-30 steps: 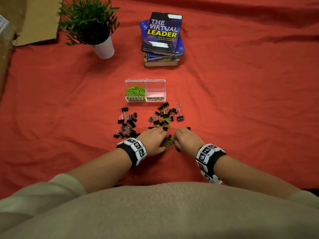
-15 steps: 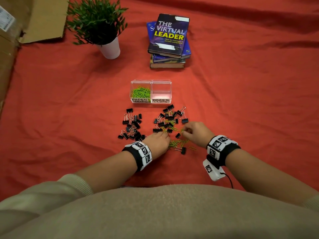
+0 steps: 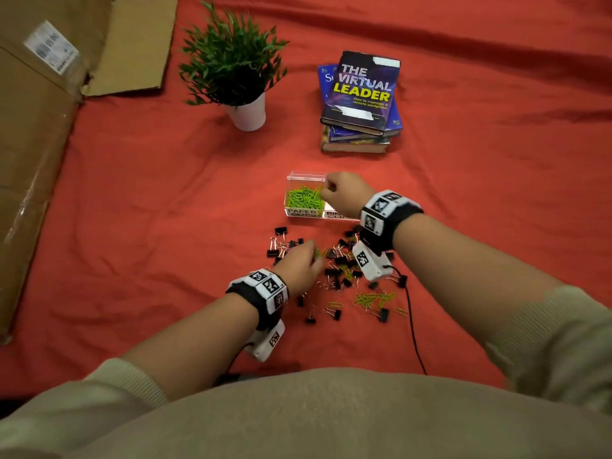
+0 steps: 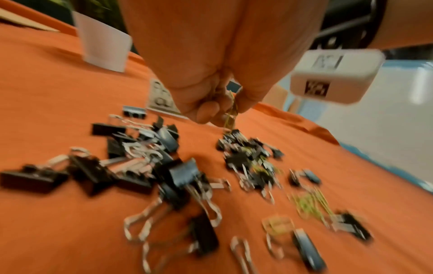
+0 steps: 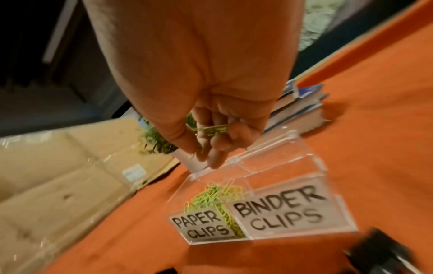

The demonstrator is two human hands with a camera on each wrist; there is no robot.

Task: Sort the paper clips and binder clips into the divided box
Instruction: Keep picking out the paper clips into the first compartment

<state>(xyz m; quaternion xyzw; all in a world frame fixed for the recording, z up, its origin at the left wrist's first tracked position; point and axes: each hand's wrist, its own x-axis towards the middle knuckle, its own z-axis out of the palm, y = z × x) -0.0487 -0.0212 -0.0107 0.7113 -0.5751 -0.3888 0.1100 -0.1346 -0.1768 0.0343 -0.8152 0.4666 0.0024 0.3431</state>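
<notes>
The clear divided box (image 3: 306, 176) (image 5: 311, 161) stands on the red cloth, labelled PAPER CLIPS on its left half and BINDER CLIPS on its right. Green paper clips (image 3: 303, 198) (image 5: 218, 192) fill the left half; the right half looks bare. My right hand (image 3: 344, 192) (image 5: 211, 140) hovers over the box and pinches a few green paper clips (image 5: 212, 128). My left hand (image 3: 303, 265) (image 4: 211, 109) is lifted above the loose pile and grips green paper clips (image 4: 230, 115). Black binder clips (image 3: 283, 243) (image 4: 131, 166) and loose green paper clips (image 3: 371, 298) (image 4: 309, 202) lie scattered in front of the box.
A potted plant (image 3: 235, 64) in a white pot stands at the back, a stack of books (image 3: 361, 101) to its right. Flattened cardboard (image 3: 39, 127) covers the left edge. A thin black cable (image 3: 412, 326) runs from my right wrist across the cloth.
My right hand rose from the pile and moved forward over the box with paper clips. My left hand lifted off the pile holding paper clips.
</notes>
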